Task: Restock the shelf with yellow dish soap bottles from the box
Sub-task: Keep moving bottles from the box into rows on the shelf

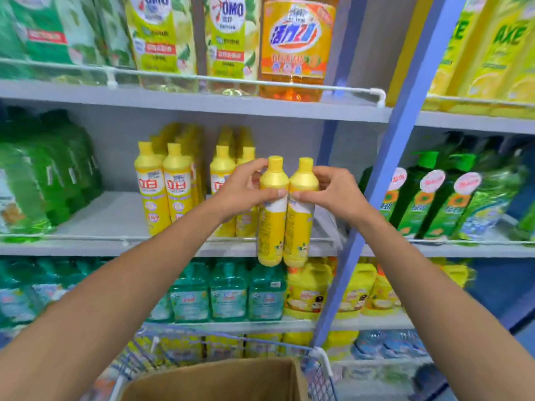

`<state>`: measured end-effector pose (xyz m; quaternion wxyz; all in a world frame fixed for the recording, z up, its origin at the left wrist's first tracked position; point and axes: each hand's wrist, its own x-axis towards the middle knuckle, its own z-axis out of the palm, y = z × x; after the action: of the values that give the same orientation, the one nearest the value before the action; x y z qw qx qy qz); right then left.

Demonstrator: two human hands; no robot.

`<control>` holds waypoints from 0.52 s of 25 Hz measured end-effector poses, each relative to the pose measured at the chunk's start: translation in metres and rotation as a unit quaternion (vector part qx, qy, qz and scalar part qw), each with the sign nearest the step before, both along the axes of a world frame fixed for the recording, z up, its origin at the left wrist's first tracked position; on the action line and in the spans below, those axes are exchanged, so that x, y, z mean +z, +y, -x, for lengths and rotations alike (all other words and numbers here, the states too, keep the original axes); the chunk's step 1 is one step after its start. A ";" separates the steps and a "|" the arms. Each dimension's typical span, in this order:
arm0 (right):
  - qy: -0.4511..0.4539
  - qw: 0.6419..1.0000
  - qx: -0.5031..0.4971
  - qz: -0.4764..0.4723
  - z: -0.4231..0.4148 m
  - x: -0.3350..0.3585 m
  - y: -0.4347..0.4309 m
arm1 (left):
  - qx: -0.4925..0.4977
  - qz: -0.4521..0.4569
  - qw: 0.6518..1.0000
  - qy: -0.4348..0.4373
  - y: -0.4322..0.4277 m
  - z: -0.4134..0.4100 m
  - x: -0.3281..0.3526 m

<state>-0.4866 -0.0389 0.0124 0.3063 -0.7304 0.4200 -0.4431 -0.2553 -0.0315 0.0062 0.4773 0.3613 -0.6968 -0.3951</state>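
Yellow bottles, a pair, hang at frame centre before the middle shelf (pixel 115 247). The left hand (pixel 246 188) curls thumb and fingers round the left bottle (pixel 270 227) at its shoulder, and the right hand (pixel 335 192) does likewise round the right bottle (pixel 298 227). Shelved bottles (pixel 162 186) stand just behind, a blue post (pixel 385 175) is to the right, and a box (pixel 217 380) sits in a cart (pixel 321 363) below. Both held bottles are upright, caps up, sides touching.

Orange clear-plastic detergent bottle (pixel 293 50) up top, green refill pouches (pixel 43 180) at left, teal bottles (pixel 228 290) below, dark green bottles (pixel 417 198) at right, blue wire cart (pixel 320 380) at the bottom.
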 end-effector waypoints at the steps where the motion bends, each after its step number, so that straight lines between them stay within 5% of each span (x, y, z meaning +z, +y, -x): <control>1: -0.005 1.000 0.000 0.011 0.007 0.009 -0.009 | 0.003 0.005 1.000 0.001 -0.007 0.009 0.010; 13: 0.019 0.998 -0.039 0.054 0.032 -0.007 -0.084 | 0.094 -0.017 0.995 -0.008 -0.078 0.051 0.000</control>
<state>-0.5184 -0.1228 0.0053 0.2410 -0.7373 0.4289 -0.4630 -0.3060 -0.1098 0.0061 0.5008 0.4367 -0.6564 -0.3573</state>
